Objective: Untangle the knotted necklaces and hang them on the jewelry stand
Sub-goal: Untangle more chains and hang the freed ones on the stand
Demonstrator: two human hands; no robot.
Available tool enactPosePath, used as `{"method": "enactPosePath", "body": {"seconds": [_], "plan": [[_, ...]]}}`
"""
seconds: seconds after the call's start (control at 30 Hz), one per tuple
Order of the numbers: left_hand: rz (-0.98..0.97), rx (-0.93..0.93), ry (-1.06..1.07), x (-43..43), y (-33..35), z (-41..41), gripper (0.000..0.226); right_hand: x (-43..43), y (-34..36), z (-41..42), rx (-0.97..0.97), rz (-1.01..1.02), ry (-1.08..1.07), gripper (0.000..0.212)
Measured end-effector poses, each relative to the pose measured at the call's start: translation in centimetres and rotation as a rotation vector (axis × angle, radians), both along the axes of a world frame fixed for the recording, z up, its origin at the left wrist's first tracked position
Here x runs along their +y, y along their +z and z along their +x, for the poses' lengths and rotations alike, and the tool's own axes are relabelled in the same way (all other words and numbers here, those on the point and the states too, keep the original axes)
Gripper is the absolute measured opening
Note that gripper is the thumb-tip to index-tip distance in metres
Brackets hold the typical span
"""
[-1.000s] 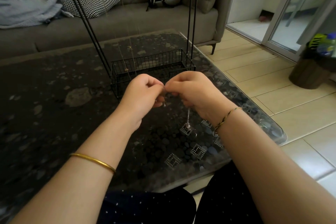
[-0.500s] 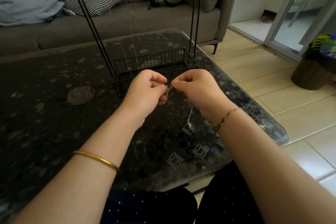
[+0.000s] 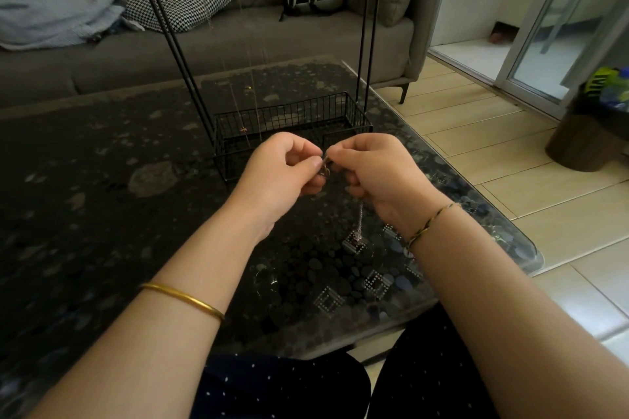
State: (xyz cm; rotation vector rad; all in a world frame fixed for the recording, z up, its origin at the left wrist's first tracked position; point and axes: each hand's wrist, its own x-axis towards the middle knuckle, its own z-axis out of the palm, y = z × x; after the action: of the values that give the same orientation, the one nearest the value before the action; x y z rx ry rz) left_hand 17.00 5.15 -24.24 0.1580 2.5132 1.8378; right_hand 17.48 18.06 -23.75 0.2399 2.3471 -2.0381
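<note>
A thin silver necklace (image 3: 358, 220) is pinched between both hands above the dark table (image 3: 102, 201). My left hand (image 3: 279, 177) and my right hand (image 3: 374, 173) meet at a small knot or clasp (image 3: 325, 167), fingers curled round it. The chain's loose end hangs below my right hand and touches the tabletop. Just behind my hands stands the black wire jewelry stand (image 3: 292, 126), a basket base with tall thin uprights. Fine chains (image 3: 253, 85) hang inside it; their tops are out of frame.
A grey sofa (image 3: 238, 41) with a checked cushion, a blue cloth and a backpack runs behind the table. The table's rounded glass corner (image 3: 520, 248) lies at the right, with tiled floor, a dark stump-like stool (image 3: 585, 143) and a glass door beyond.
Both hands stay together at the knot, with small finger shifts. The hanging chain end swings slightly. The camera has tilted a little.
</note>
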Motion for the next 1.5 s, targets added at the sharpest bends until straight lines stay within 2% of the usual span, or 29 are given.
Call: {"method": "enactPosePath", "body": {"seconds": [0.33, 0.43, 0.6, 0.77, 0.9, 1.13, 1.5], "plan": [[0.047, -0.082, -0.028, -0.05, -0.01, 0.11, 0.008, -0.21, 0.09, -0.06, -0.027, 0.021, 0.025, 0.028], [0.011, -0.083, -0.043, 0.03, -0.02, 0.17, 0.024, -0.11, 0.13, -0.08, -0.01, 0.029, 0.024, 0.028], [0.003, -0.056, -0.006, -0.16, 0.02, 0.17, 0.006, -0.07, 0.26, 0.08, -0.003, 0.05, 0.041, 0.025], [0.078, -0.136, 0.046, -0.34, -0.02, -0.01, 0.008, -0.16, 0.29, 0.08, -0.055, 0.124, 0.099, 0.029], [0.061, -0.135, 0.144, -0.45, -0.03, -0.38, 0.008, -0.14, 0.32, 0.11, -0.075, 0.151, 0.131, 0.025], [0.017, -0.072, 0.171, -0.33, 0.04, -0.28, 0.011, -0.34, 0.0, -0.17, 0.189, 0.477, 0.014, 0.015], [-0.061, -0.118, 0.036, 0.07, 0.09, -0.07, 0.007, -0.27, 0.16, -0.29, 0.108, 0.038, -0.165, 0.014]]}}
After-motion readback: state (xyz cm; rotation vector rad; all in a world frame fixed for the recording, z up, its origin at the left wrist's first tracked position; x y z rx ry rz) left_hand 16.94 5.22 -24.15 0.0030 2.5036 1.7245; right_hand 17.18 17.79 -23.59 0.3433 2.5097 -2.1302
